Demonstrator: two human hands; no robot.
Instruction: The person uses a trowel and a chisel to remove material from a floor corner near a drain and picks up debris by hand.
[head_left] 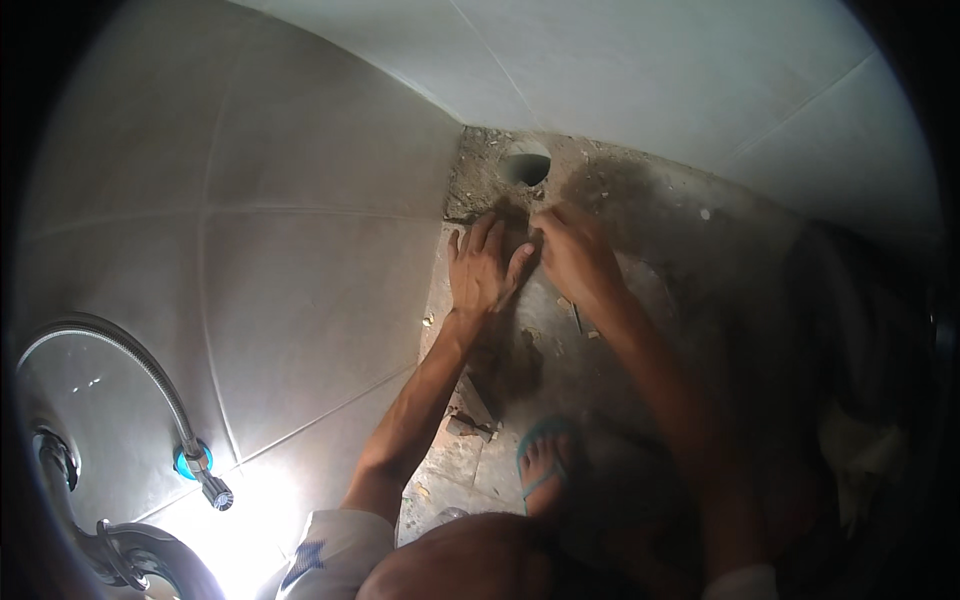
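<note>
My left hand (480, 272) lies palm down on the floor, fingers spread, by the edge of a patch of broken, dusty ground (474, 180). Just right of it, my right hand (575, 252) is closed, with the thumb and fingers drawn together near the floor. Whatever it holds, if anything, is hidden. Beyond both hands, in the corner, the round mouth of a pale pipe (518, 165) opens in the broken ground, dark inside. A thin dark rod (576, 318) lies on the floor under my right wrist, with small chips around it.
Tiled walls rise at the left (320, 300) and far side (640, 70). A braided hose (150, 365) and chrome pipework (150, 550) stick out at the lower left. Broken pieces (468, 428) lie near my sandalled foot (545, 465). Deep shadow covers the right side.
</note>
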